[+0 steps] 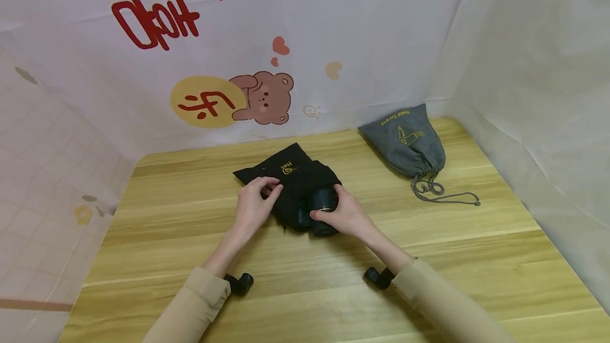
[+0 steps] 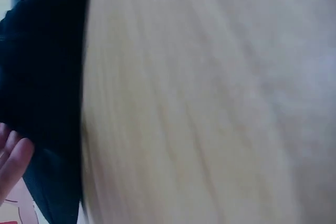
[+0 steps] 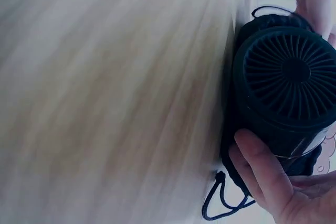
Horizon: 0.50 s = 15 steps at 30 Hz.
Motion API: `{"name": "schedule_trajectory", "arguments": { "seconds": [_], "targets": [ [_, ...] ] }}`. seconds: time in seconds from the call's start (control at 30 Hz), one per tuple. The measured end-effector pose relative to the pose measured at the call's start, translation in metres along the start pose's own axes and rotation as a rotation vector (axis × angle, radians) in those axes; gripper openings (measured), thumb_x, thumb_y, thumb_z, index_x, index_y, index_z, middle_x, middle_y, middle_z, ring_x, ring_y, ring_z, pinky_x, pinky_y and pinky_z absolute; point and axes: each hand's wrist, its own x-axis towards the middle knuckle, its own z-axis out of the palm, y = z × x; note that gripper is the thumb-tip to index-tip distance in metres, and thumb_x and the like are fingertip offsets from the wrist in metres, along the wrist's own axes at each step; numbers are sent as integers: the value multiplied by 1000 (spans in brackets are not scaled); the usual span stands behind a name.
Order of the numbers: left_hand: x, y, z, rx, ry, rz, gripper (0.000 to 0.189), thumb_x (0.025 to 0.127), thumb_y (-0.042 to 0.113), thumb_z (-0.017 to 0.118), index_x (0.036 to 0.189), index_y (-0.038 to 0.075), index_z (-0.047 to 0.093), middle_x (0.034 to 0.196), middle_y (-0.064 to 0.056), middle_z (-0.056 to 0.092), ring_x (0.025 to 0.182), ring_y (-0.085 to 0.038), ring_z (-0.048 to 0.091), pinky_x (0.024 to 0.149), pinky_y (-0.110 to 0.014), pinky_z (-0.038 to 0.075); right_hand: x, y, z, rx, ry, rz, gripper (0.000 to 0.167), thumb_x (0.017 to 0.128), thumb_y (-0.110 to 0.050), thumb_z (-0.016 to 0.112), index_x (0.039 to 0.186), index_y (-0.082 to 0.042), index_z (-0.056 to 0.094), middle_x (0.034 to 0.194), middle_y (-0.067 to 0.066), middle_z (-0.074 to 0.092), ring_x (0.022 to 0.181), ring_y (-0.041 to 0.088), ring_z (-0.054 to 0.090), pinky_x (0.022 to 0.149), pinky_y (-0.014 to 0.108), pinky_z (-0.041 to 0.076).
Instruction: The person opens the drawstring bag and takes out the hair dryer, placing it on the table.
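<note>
A black hair dryer (image 1: 323, 197) lies partly inside a black drawstring bag (image 1: 312, 173) with yellow print, at the middle of the table. My right hand (image 1: 347, 213) grips the dryer's round body, thumb on top. In the right wrist view, the dryer's ribbed round end (image 3: 294, 72) sticks out of the bag mouth, and a looped cord (image 3: 220, 203) hangs beside it. My left hand (image 1: 253, 202) is at the bag's left side, thumb and forefinger pinching the cloth. In the left wrist view its fingertips (image 2: 18, 153) lie against the dark bag (image 2: 44, 77).
A grey drawstring bag (image 1: 405, 142) with yellow hair dryer print lies at the back right of the wooden table (image 1: 181, 226), its cord (image 1: 448, 195) trailing forward. A printed white cloth (image 1: 362, 25) hangs behind the table. Black wrist devices (image 1: 240, 283) sit at both sleeve cuffs.
</note>
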Motion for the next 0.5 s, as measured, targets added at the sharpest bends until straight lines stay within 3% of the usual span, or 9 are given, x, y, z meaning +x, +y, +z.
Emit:
{"name": "schedule_trajectory", "arguments": {
  "seconds": [0.23,0.5],
  "targets": [
    [-14,6,-5,-34,-75,-27,22,99,21,73,116,7,78,106,-10,76,96,-24,73,84,-41,63,-5,-1,0,-152,62,-19,102,84,-55,80,157,5,42,154,29,55,140,45,58,115,56,51],
    [-16,8,-1,-44,-69,-45,17,103,16,67,113,9,78,106,-9,77,96,-22,71,79,-29,58,-7,-5,6,-226,49,-64,116,81,-63,82,158,9,34,155,31,52,139,48,58,113,56,52]
  ]
}}
